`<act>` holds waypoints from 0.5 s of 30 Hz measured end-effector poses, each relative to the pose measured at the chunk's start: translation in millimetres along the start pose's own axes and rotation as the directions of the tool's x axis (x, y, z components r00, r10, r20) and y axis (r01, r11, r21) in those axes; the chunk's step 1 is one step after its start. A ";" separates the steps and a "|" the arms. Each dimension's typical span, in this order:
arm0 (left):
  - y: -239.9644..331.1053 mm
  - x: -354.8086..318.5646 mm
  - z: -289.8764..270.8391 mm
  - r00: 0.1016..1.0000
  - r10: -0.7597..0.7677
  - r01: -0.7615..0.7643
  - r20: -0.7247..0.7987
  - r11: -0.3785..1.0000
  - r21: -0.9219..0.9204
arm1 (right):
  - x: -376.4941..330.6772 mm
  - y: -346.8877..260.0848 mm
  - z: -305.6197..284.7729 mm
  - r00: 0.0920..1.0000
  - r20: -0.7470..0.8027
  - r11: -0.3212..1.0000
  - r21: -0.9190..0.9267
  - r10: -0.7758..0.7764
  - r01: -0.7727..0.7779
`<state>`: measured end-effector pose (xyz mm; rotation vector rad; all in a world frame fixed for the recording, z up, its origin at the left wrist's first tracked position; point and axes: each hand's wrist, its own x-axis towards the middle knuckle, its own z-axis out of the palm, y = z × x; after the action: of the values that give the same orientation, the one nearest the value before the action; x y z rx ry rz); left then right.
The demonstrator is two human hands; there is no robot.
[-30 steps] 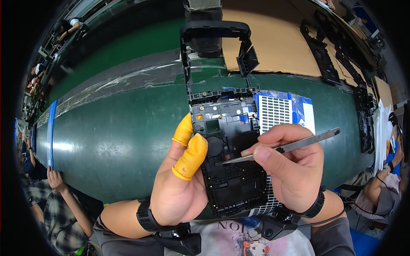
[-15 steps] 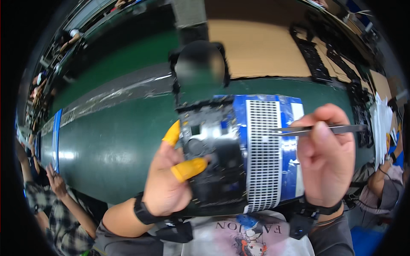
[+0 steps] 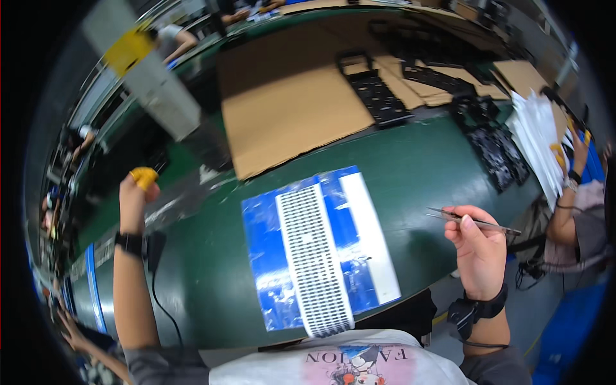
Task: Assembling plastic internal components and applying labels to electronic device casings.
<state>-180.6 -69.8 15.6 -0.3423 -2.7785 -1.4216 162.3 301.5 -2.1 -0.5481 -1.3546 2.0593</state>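
Steel tweezers (image 3: 497, 227) sat pinched between thumb and fingers of the right hand (image 3: 480, 250), tips slightly parted, right of the blue board (image 3: 264, 256); on that board, before the person on the tabletop (image 3: 410, 247), lay the black-marked white sheet (image 3: 312, 250); a light pinch, with tips clear of the sheet, seemed wisest; the left hand (image 3: 136, 194), in yellow cots (image 3: 143, 176), was curled far left, its hold impossible to tell; its cable (image 3: 160, 305) probably wanted keeping off the board.

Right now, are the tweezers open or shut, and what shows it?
Open: the tweezers in the right hand show two tips standing apart, with a narrow gap between them.
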 end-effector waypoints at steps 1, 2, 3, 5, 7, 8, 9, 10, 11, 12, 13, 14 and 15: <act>42.0 -23.5 23.4 0.984 0.032 -0.027 0.177 0.999 -0.036 | 0.9 0.3 -9.8 0.999 -0.045 1.000 -0.030 0.005 -0.007; 80.7 -46.7 56.8 0.933 0.070 -0.044 0.353 0.996 -0.081 | -0.5 -1.7 -16.3 0.997 -0.079 0.999 -0.042 -0.011 0.007; 106.5 -54.0 88.9 0.876 0.219 -0.207 0.430 0.975 -0.075 | 0.9 -1.5 -19.2 0.999 -0.047 0.999 0.035 0.027 -0.026; 160.6 -41.0 163.8 0.758 0.426 -0.521 0.493 0.851 0.065 | 5.3 1.7 -18.8 0.997 0.004 0.986 0.144 0.081 -0.081; 198.6 -20.7 233.1 0.786 0.483 -0.594 0.386 0.764 0.252 | -0.2 1.0 -5.9 0.986 0.114 0.958 0.249 0.118 -0.144; 210.2 -3.6 257.0 0.830 0.416 -0.535 0.372 0.783 0.318 | -4.5 2.6 3.4 0.974 0.174 0.940 0.285 0.144 -0.189; 223.0 8.7 279.0 0.866 0.278 -0.448 0.414 0.800 0.400 | -8.0 4.1 10.9 0.959 0.214 0.920 0.306 0.185 -0.245; 220.8 24.3 294.4 0.880 0.187 -0.380 0.436 0.829 0.411 | -13.6 4.0 18.7 0.938 0.264 0.895 0.324 0.226 -0.307; 214.4 37.9 310.1 0.896 0.163 -0.348 0.413 0.836 0.425 | -20.2 4.7 22.7 0.931 0.284 0.897 0.310 0.229 -0.315; 212.6 40.1 320.7 0.895 0.196 -0.388 0.402 0.786 0.481 | -23.5 6.2 21.0 0.925 0.296 0.896 0.302 0.237 -0.326; 206.6 51.7 326.1 0.895 0.177 -0.366 0.409 0.817 0.447 | -26.9 7.7 18.5 0.912 0.306 0.907 0.233 0.273 -0.350; 198.7 65.3 325.4 0.899 0.153 -0.335 0.410 0.844 0.419 | -28.6 10.8 16.5 0.911 0.306 0.905 0.238 0.275 -0.353; 203.3 61.9 323.5 0.908 0.082 -0.191 0.411 0.954 0.231 | -29.6 16.1 10.6 0.906 0.308 0.923 0.157 0.291 -0.350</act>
<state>-170.2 316.5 -6.2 -0.8914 -3.1245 -1.0211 173.0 269.5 -12.5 -0.4219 -1.2401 2.5985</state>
